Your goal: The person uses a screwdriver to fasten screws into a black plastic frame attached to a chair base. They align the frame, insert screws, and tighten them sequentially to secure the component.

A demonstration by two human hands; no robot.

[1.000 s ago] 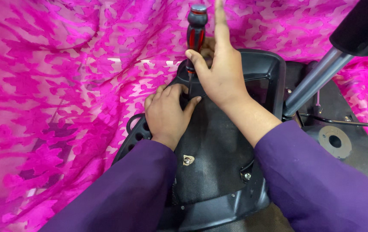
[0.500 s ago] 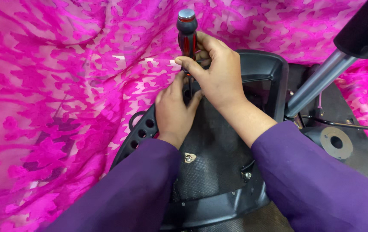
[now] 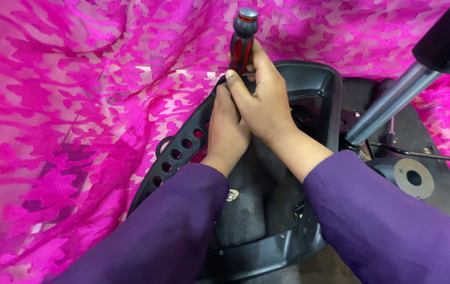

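Pink patterned cloth (image 3: 67, 121) spreads across the left. On it lies an upturned black chair part (image 3: 267, 210) with a perforated arm (image 3: 175, 158). Your left hand (image 3: 225, 129) presses on that part just below the tool; its grip is hidden. Your right hand (image 3: 262, 102) wraps the upright red-and-black screwdriver (image 3: 242, 44). To the right rises a grey gas-lift column (image 3: 393, 102).
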